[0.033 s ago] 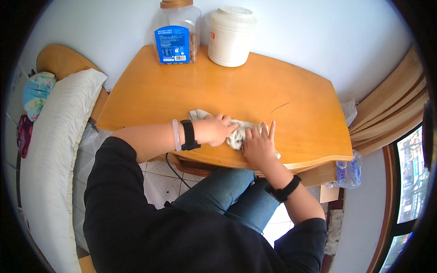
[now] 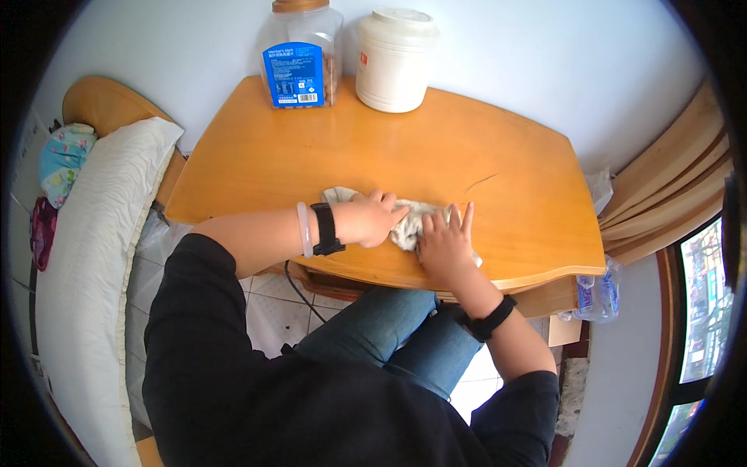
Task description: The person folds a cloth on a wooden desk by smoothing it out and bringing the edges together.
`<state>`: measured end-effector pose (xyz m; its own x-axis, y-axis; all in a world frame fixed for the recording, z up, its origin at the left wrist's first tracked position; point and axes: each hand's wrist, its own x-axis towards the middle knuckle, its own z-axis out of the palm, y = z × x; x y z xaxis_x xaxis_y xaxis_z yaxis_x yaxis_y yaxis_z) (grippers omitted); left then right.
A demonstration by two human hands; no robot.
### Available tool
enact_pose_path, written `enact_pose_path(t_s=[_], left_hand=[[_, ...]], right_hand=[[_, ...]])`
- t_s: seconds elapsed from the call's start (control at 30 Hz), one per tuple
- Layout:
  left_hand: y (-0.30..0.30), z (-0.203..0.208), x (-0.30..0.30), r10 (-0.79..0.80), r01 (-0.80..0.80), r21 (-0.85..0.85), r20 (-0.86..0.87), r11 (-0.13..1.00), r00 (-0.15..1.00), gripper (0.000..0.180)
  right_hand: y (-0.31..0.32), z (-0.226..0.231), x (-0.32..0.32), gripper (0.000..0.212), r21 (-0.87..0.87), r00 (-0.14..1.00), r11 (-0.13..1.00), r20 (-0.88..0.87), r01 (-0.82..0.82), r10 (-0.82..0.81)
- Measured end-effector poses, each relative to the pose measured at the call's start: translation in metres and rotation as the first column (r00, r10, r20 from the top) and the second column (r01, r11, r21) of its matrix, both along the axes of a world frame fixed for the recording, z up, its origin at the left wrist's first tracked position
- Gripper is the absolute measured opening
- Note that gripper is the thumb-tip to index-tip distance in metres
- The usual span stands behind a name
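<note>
A pale cloth with grey markings lies crumpled on the wooden table near its front edge. My left hand is on the cloth's left part, fingers bent against it, covering much of it; one pale end sticks out beyond the wrist. Just to the right, my right hand presses down on the other part, fingers spread and stretched forward. A strip of cloth shows between the two hands, and a little emerges by the right wrist.
At the table's back stand a clear jar with a blue label and a white lidded tub. A thin dark strand lies right of my hands. A bed is on the left, a tan curtain on the right.
</note>
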<state>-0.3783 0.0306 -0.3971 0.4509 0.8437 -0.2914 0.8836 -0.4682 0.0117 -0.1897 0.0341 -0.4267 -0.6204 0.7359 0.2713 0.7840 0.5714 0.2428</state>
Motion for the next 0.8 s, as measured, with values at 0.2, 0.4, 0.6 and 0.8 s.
enact_pose_path(t_s=[0.2, 0.4, 0.6, 0.8], left_hand=[[0.082, 0.005, 0.020, 0.168, -0.168, 0.066, 0.002, 0.984, 0.986, 0.079], [0.162, -0.005, 0.038, 0.288, -0.281, 0.200, -0.010, 0.939, 0.957, 0.068], [0.181, -0.007, 0.050, 0.380, -0.368, 0.217, -0.015, 0.904, 0.925, 0.059], [0.171, -0.011, 0.041, 0.370, -0.386, 0.184, 0.117, 0.904, 0.922, 0.059]], right_hand=[[0.081, 0.003, -0.015, 0.037, -0.088, 0.953, 0.960, 0.170, 0.267, -0.250], [0.149, 0.010, -0.034, 0.041, -0.123, 0.858, 0.869, 0.276, 0.478, -0.433], [0.163, 0.009, -0.031, 0.043, -0.148, 0.844, 0.844, 0.254, 0.516, -0.472], [0.151, -0.001, -0.022, 0.044, -0.173, 0.879, 0.862, 0.125, 0.476, -0.461]])
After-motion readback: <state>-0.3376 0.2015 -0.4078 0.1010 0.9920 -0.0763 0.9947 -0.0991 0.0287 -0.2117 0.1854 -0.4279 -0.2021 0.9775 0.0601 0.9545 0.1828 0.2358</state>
